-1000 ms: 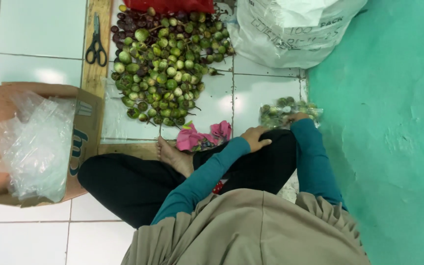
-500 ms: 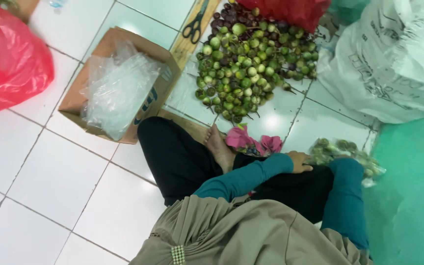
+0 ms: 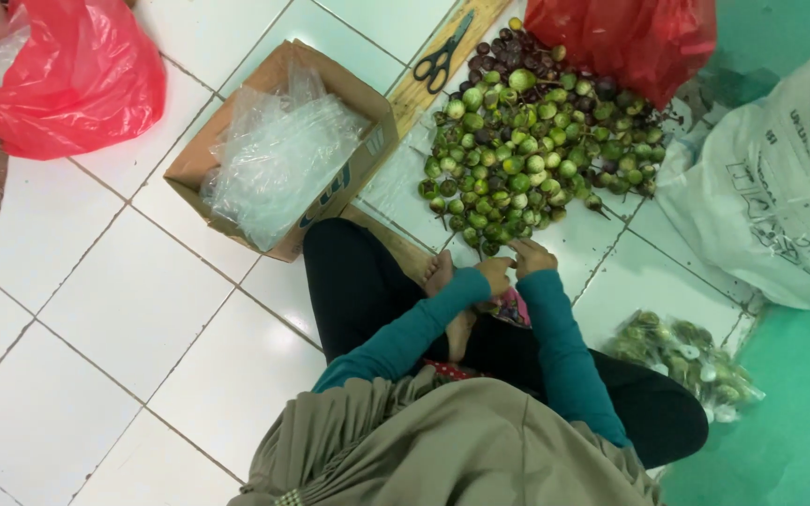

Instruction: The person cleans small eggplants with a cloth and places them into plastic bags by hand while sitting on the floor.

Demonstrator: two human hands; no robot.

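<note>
On the white tiled floor (image 3: 96, 309), nearest to me, I see the seated person's knees and two teal sleeves reaching forward. The left hand (image 3: 496, 274) rests just above a bare foot, fingers curled together; I cannot tell whether it grips anything. The right hand (image 3: 531, 255) sits beside it, fingertips spread and touching the near edge of the fruit pile (image 3: 527, 159), closed on nothing that I can make out. A patch of pink cloth (image 3: 515, 307) shows just under both hands.

The pile of small round green and dark purple fruit lies just beyond the hands. Its long axis runs from the near side by the hands up and away toward the red bag (image 3: 625, 42) at the far edge, which touches the pile's far end.

To the right of the knees, a clear bag of green fruit (image 3: 682, 361) lies near where the tiles meet the green flooring. A large white sack (image 3: 780, 197) sits farther right.

Left of the pile stands a cardboard box (image 3: 236, 131) stuffed with clear plastic bags (image 3: 278, 159). Beyond it, black-handled scissors (image 3: 442, 58) lie on a wooden board (image 3: 414, 94), blades pointing to the far side. Another red bag (image 3: 77, 80) sits at the far left corner.
</note>
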